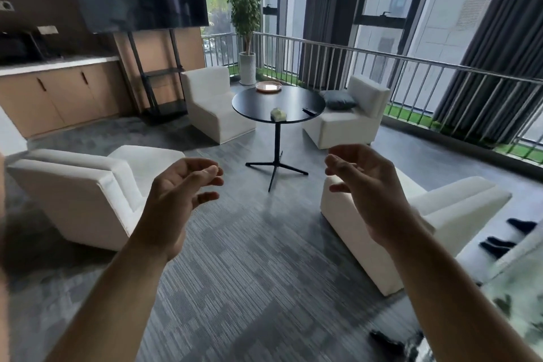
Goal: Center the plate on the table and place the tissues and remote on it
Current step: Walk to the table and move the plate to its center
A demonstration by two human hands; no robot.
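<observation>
A round black table stands some way ahead of me across the room. A copper-rimmed plate sits at its far edge. A small pale green pack of tissues lies near the front edge, and a black remote lies at the right edge. My left hand and my right hand are raised in front of me, well short of the table. Both have loosely curled fingers spread apart and hold nothing.
Four white armchairs surround the table: near left, near right, far left, far right with a grey cushion. A potted tree and a metal railing stand behind. Grey carpet lies between the near chairs.
</observation>
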